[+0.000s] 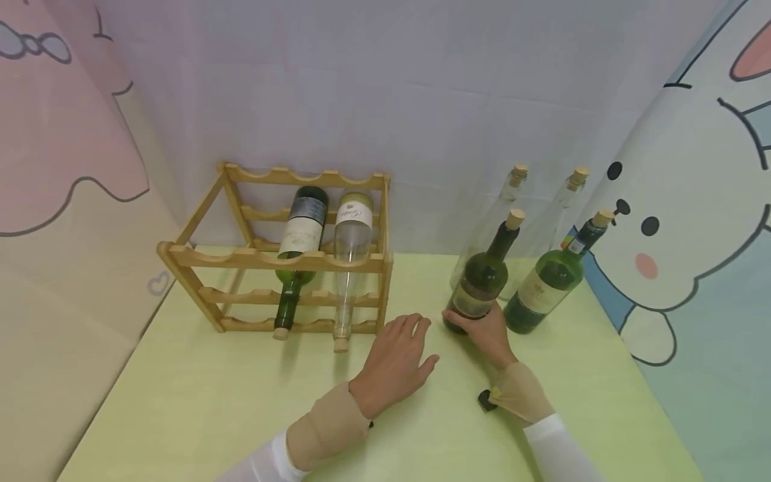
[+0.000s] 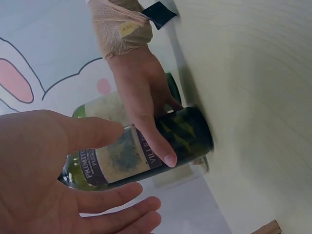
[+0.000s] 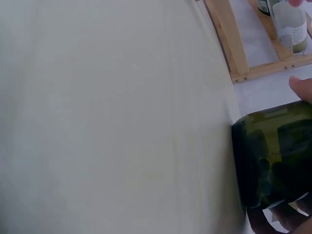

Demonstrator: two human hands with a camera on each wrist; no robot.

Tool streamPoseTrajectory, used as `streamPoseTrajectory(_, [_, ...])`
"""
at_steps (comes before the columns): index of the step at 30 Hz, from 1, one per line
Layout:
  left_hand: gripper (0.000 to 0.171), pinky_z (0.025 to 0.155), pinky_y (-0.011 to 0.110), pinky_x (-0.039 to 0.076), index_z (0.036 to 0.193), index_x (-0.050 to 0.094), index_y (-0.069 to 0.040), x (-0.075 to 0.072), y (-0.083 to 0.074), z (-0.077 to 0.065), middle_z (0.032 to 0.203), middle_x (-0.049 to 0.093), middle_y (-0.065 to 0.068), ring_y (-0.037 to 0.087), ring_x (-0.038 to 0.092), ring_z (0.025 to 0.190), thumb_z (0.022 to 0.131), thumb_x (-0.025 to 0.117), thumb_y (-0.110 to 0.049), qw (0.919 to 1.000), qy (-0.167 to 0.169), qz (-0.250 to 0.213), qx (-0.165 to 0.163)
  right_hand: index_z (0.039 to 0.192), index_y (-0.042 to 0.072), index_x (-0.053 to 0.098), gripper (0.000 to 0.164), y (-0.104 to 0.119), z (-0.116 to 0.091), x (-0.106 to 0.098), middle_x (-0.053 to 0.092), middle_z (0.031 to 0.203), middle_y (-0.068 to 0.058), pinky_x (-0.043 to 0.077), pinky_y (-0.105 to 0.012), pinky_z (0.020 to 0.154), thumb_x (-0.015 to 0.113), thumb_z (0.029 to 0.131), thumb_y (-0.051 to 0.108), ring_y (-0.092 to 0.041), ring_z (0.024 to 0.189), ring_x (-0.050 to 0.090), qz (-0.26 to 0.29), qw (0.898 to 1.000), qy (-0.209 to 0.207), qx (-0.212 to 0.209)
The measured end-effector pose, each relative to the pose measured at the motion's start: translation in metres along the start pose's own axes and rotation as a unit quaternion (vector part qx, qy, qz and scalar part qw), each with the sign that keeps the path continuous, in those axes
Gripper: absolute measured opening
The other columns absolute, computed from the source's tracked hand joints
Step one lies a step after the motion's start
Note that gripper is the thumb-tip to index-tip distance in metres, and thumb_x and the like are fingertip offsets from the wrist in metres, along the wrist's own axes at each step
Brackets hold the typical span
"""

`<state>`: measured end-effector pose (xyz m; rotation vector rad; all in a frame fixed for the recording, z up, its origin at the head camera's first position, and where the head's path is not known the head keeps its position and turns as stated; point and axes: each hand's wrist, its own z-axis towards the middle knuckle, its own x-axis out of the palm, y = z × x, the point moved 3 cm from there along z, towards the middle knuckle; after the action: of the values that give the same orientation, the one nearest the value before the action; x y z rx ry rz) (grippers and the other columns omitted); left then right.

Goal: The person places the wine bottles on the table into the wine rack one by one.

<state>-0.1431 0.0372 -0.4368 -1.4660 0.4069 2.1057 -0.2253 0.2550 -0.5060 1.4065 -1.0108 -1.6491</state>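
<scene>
My right hand (image 1: pixel 486 333) grips a dark green wine bottle (image 1: pixel 483 274) low on its body, thumb across the front. The bottle stands upright with a cork in its neck; its cream label shows in the left wrist view. My left hand (image 1: pixel 394 358) is held over the table to the left of that bottle, fingers loosely extended and holding nothing. In the right wrist view the dark base of the bottle (image 3: pixel 275 153) is close to the table surface. Right beside the gripped bottle stands another green corked bottle (image 1: pixel 545 288) with a cream label.
A wooden wine rack (image 1: pixel 274 258) stands at the left; a green bottle (image 1: pixel 301 231) and a clear bottle (image 1: pixel 353 234) lie in it, necks toward me. Two clear corked bottles, one at the back (image 1: pixel 494 207) and one farther right (image 1: pixel 551 214), stand near the wall. The table (image 1: pixel 229 395) is pale yellow-green.
</scene>
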Motion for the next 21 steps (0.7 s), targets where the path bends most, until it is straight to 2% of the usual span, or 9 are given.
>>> streamPoseTrajectory(5, [0.059,0.102,0.033,0.037,0.134,0.056,-0.006,-0.003,0.003,-0.004,0.130,0.056,0.008,0.023,0.052,0.121,0.095,0.061,-0.049,0.9999,0.006,-0.011,-0.010,0.137,0.010,0.045,0.082,0.002,-0.007,-0.006,0.054,0.126,-0.006,0.040,-0.036,0.096,0.086,0.074,0.043,-0.022,0.114,0.053,-0.009,1.000,0.004,-0.008])
streamPoseTrajectory(12, [0.057,0.097,0.032,0.041,0.133,0.056,-0.006,-0.007,0.005,-0.009,0.128,0.057,0.008,0.023,0.054,0.117,0.094,0.065,-0.047,0.9994,-0.001,-0.029,-0.021,0.138,0.016,0.044,0.080,-0.002,-0.016,-0.017,0.054,0.126,-0.001,0.040,-0.035,0.096,0.086,0.075,0.040,-0.018,0.113,0.053,-0.014,1.000,0.013,-0.021])
streamPoseTrajectory(21, [0.055,0.095,0.033,0.043,0.130,0.057,-0.005,-0.005,0.007,-0.015,0.125,0.058,0.009,0.024,0.056,0.113,0.092,0.067,-0.044,0.9986,-0.002,-0.046,-0.024,0.135,0.011,0.048,0.076,-0.001,-0.028,-0.031,0.057,0.121,-0.005,0.043,-0.035,0.091,0.086,0.075,0.038,-0.021,0.108,0.055,-0.038,0.999,0.014,-0.023])
